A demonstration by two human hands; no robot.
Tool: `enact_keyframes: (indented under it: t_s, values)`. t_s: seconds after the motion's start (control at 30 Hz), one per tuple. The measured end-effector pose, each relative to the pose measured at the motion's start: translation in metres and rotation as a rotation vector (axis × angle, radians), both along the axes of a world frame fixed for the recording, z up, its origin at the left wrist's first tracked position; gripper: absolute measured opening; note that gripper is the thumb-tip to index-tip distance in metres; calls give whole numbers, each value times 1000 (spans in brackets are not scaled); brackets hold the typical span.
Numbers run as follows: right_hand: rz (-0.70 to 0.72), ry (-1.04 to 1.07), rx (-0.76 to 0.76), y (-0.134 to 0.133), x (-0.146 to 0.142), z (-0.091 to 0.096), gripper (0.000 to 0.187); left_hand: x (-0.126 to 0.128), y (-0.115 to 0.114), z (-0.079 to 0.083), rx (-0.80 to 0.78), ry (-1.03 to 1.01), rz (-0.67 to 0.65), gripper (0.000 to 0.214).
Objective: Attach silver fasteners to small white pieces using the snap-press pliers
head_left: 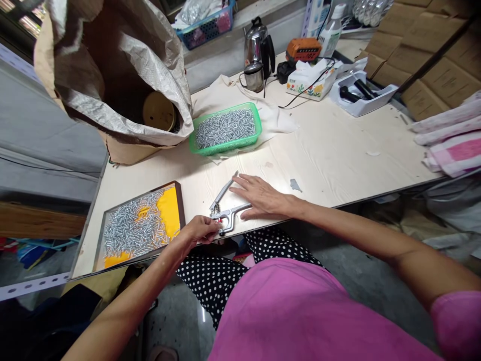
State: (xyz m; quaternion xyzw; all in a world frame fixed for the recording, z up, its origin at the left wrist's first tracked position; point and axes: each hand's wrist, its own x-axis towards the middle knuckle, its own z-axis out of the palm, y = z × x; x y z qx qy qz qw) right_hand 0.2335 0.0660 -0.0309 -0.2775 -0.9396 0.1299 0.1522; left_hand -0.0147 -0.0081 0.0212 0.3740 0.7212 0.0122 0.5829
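Observation:
A pair of grey metal hand pliers point(230, 215) with a spring between its spread handles lies at the table's front edge. My left hand point(202, 229) is closed in a pinch at the jaw end, beside a small red part; what sits between the fingertips is too small to tell. My right hand point(263, 196) lies stretched out over the handle ends, fingers apart, fingertips by the upper handle and the thumb below the lower one. To the left, a dark-rimmed tray point(180, 200) with a yellow base holds many small silver metal pins point(131, 230).
Behind the pliers stands a green basket point(259, 123) full of similar silver pieces. A large open sack point(169, 65) rises at the back left. Farther back are a kettle point(256, 42), a metal mug point(253, 77), a tissue box point(311, 82) and a white tray point(361, 106).

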Motion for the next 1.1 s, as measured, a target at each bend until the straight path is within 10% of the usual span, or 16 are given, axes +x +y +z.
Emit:
enact_keyframes:
  t_s: [0.4,1.1]
  values:
    - [158,-202,-37,39,-11,2,105,0,3,-1,-33,41,-58,55]
    - [119,-275,-55,33,-19,28,79,2,2,0,-44,54,-44,55]
